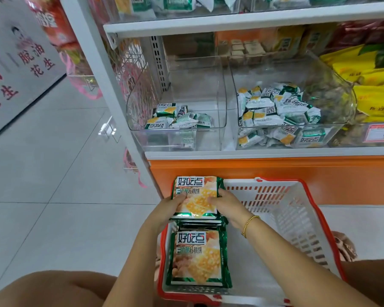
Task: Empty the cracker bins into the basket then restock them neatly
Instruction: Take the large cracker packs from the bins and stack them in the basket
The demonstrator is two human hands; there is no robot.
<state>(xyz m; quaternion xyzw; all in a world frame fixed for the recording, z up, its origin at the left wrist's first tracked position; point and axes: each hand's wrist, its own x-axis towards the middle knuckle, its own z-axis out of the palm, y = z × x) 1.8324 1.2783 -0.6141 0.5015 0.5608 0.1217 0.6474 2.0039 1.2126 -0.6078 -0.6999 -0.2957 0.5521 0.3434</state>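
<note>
Packs (196, 197): stack held over the far left corner of the basket (297, 218).
Left hand (173, 206): fingers clasp the left edge.
Right hand (225, 206): fingers clasp the right edge.
Handling: probably light, slick and crushable, so squeeze the sides gently.

A white shelf board (253, 152) carries two clear plastic bins side by side: the left bin (220, 89) at the shelf's left end by the upright, the right bin (337, 89) just beside it. Right of that bin, yellow bags (377, 96) are piled on the same board, with a price label (381, 132) at its front edge. Under the board is an orange base (275, 171). On the pale tiled floor (53, 173) in front of this base sits a white basket (297, 218) with a red rim.
</note>
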